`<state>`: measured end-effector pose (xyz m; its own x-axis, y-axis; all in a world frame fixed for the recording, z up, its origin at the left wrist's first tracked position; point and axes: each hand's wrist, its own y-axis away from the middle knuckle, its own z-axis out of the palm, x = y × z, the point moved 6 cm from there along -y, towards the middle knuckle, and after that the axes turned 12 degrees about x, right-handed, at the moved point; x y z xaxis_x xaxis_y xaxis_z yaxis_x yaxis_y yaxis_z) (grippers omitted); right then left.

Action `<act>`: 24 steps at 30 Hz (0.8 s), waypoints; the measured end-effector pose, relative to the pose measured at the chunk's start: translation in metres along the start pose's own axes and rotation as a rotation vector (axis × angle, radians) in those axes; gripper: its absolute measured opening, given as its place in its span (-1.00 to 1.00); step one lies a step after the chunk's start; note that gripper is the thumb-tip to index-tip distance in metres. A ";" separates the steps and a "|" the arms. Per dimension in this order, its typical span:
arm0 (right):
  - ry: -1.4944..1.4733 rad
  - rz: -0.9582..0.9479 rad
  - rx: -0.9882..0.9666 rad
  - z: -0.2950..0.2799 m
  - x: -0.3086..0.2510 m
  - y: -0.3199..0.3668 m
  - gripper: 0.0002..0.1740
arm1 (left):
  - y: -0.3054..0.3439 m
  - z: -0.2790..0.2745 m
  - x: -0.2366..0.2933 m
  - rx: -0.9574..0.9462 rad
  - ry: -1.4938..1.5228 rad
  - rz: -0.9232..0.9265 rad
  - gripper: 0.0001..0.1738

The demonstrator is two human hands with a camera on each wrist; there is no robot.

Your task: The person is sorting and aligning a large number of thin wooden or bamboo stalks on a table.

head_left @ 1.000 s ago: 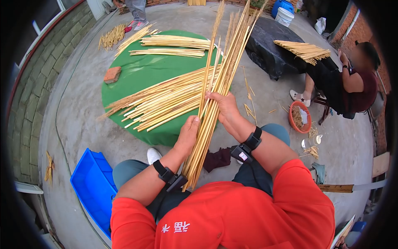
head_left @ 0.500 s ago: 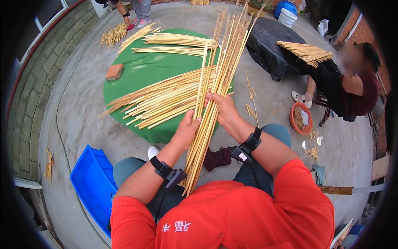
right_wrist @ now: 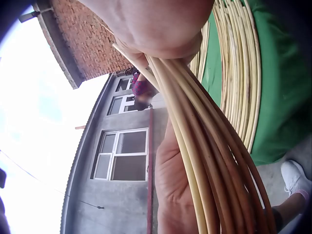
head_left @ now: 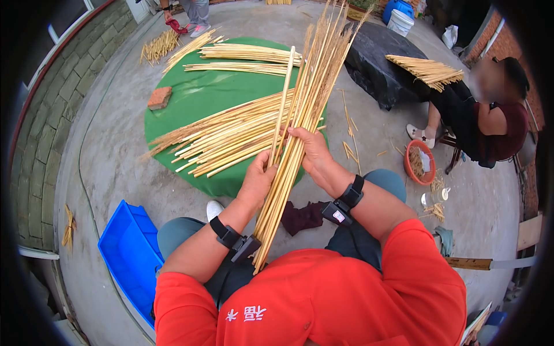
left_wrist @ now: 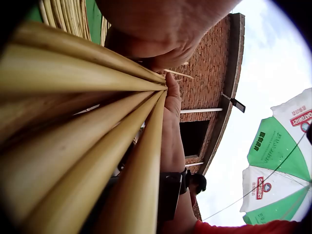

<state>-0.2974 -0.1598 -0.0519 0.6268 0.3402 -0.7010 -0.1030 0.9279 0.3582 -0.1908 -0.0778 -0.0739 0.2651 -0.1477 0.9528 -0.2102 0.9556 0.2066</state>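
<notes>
A: What could be going wrong for you, near the green table (head_left: 202,92)?

B: You are holding the bundle (head_left: 290,167) across the table's near edge, and one pale stalk (head_left: 284,95) is standing apart at its upper part. If your grip is loosening, I think this stalk could be sliding out toward the table, and the bundle's ends could be becoming uneven.

A: How are your fingers working?

B: Your right hand (head_left: 316,153) is clamping the bundle, nearer to the table. Your left hand (head_left: 255,181) is gripping its side, farther from the table. Its fingertips are hiding behind; I cannot tell their pressure.
</notes>
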 end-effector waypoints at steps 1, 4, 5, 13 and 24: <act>-0.019 0.039 -0.028 0.004 0.000 0.005 -0.76 | -0.001 -0.001 -0.001 0.002 0.000 -0.005 -0.68; -0.024 0.025 -0.071 0.001 0.004 -0.003 -0.74 | -0.001 -0.002 -0.001 0.002 -0.038 0.020 -0.66; -0.001 0.004 -0.087 0.000 0.004 -0.004 -0.75 | -0.001 -0.003 -0.002 0.005 -0.037 0.015 -0.66; 0.017 0.041 -0.106 0.001 0.006 -0.005 -0.84 | -0.001 -0.005 0.002 -0.006 0.164 -0.089 -0.68; 0.049 0.072 -0.182 0.020 0.004 0.018 -0.81 | -0.011 -0.011 0.003 0.045 0.237 -0.149 -0.64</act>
<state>-0.2813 -0.1445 -0.0364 0.5751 0.4100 -0.7080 -0.2870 0.9115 0.2946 -0.1773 -0.0858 -0.0760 0.5076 -0.2166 0.8339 -0.1925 0.9149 0.3548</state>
